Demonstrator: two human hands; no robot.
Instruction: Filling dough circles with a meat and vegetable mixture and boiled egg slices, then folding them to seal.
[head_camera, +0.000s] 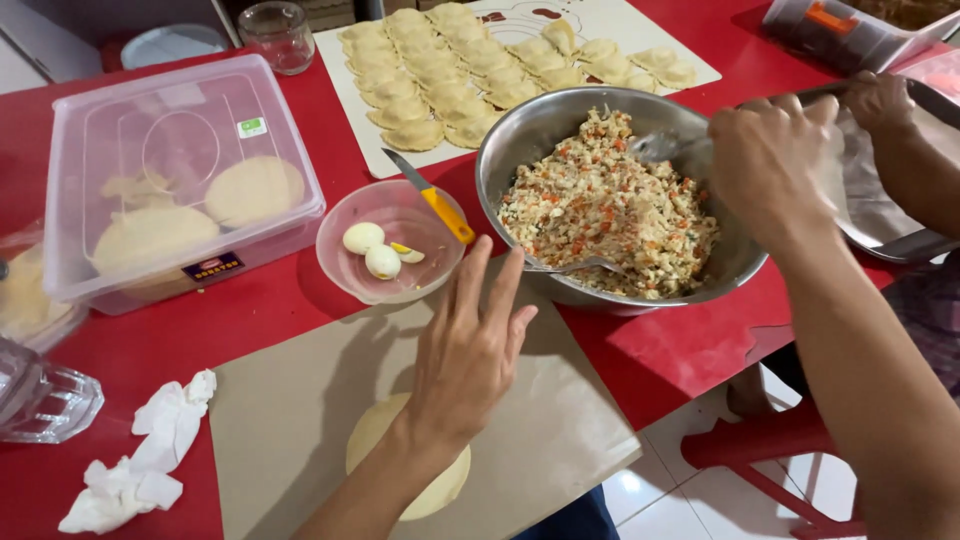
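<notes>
On the red tabletop (150, 340), near edge: brown paper sheet (300, 420) | steel bowl of filling (610, 200) beyond | dough round (375, 435) on sheet | left hand (465, 350) open above it, fingers spread | right hand (765, 160) gripping spoon (665, 148) in bowl

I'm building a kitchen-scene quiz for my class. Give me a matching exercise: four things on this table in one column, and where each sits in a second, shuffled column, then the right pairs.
Things:
1. dough circle
2. peeled eggs
3. chopped filling
4. folded dumplings

Places:
A. in the steel bowl
B. in rows on the white mat
C. on the brown paper, under the left hand
D. in the small clear bowl

Pairs: 1-C, 2-D, 3-A, 4-B
</notes>
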